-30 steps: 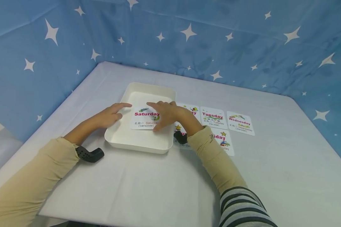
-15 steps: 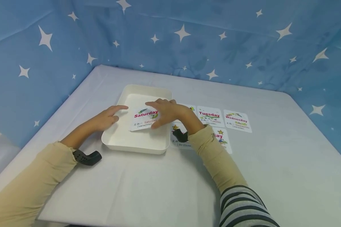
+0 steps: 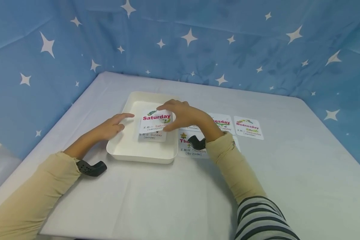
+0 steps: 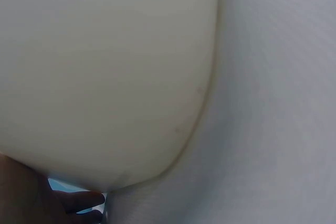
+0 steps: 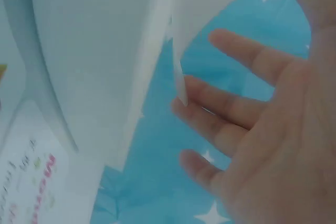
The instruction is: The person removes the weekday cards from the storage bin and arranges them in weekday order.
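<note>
The thumb and fingers of my right hand pinch the right edge of the Saturday card, slightly tilted over the white tray. Beneath it a Sunday card shows only its lower part. In the right wrist view the card appears nearly edge-on, its corner at the fingertips. My left hand lies at the tray's left rim, index finger stretched out over the inside. From the left wrist, the tray's outer wall fills much of the view, with fingers at its lower edge.
Right of the tray lie more weekday cards in two rows: Tuesday, Wednesday, Thursday and a partly covered Monday card. My right forearm crosses over them. A starry blue curtain hangs behind the white-covered table.
The right hand has raised the Saturday card and shifted it to the right, uncovering part of the Sunday card. The left hand stays at the tray's rim.
</note>
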`<act>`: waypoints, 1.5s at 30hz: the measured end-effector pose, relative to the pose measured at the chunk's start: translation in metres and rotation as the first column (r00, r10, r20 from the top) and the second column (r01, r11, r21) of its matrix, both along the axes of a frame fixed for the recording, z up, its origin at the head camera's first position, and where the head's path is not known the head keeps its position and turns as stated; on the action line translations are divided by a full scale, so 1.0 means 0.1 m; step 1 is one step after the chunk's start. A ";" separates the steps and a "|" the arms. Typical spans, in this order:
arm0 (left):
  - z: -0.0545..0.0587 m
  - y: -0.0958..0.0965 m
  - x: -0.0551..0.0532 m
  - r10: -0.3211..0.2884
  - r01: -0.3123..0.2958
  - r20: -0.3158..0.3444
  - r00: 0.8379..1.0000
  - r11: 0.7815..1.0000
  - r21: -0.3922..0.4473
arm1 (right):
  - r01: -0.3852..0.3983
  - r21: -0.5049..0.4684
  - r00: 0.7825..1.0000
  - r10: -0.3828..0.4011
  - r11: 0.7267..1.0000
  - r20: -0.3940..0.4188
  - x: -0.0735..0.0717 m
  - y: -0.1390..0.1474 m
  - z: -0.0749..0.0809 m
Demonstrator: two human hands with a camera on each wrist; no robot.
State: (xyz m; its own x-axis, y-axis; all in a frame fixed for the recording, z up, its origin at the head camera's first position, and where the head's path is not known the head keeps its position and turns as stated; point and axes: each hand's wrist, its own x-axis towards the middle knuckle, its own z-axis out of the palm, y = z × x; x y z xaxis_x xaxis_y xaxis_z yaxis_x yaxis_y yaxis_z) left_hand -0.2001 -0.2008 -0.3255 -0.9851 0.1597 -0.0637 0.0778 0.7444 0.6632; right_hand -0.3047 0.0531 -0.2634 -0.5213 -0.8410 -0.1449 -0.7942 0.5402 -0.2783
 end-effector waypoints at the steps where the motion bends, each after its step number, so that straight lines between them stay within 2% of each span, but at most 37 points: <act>1: -0.01 0.01 -0.01 0.000 0.000 0.000 1.000 1.000 0.005 | 0.003 -0.014 1.000 -0.003 1.000 -0.004 -0.01 0.04 0.01; 4: -0.02 0.02 -0.02 -0.001 0.001 0.002 1.000 1.000 0.008 | 0.010 -0.031 1.000 -0.011 0.999 -0.011 -0.01 0.15 0.05; 14: 0.00 0.01 0.01 0.010 -0.010 0.020 1.000 1.000 -0.002 | 0.079 0.035 0.997 -0.079 0.996 -0.018 -0.05 0.57 0.03; 19: -0.01 0.02 -0.01 -0.004 0.004 0.018 1.000 1.000 -0.001 | 0.135 0.017 0.991 -0.135 0.991 0.002 -0.09 0.89 0.04; 25: 0.00 0.02 0.00 0.000 0.000 0.021 1.000 1.000 -0.005 | 0.157 -0.015 0.987 -0.157 0.987 -0.011 -0.11 1.25 0.06; 34: 0.01 -0.01 0.02 -0.013 0.013 0.012 1.000 1.000 -0.018 | 0.180 0.011 0.983 -0.180 0.984 -0.040 -0.04 1.83 -0.01; 40: 0.01 0.00 0.03 -0.024 0.024 -0.002 1.000 1.000 -0.015 | 0.198 -0.012 0.979 -0.199 0.980 -0.051 0.04 2.23 -0.08; 45: -0.01 -0.01 0.02 -0.031 0.031 -0.009 0.999 0.999 -0.014 | 0.224 -0.034 0.972 -0.226 0.974 -0.066 0.15 2.51 -0.06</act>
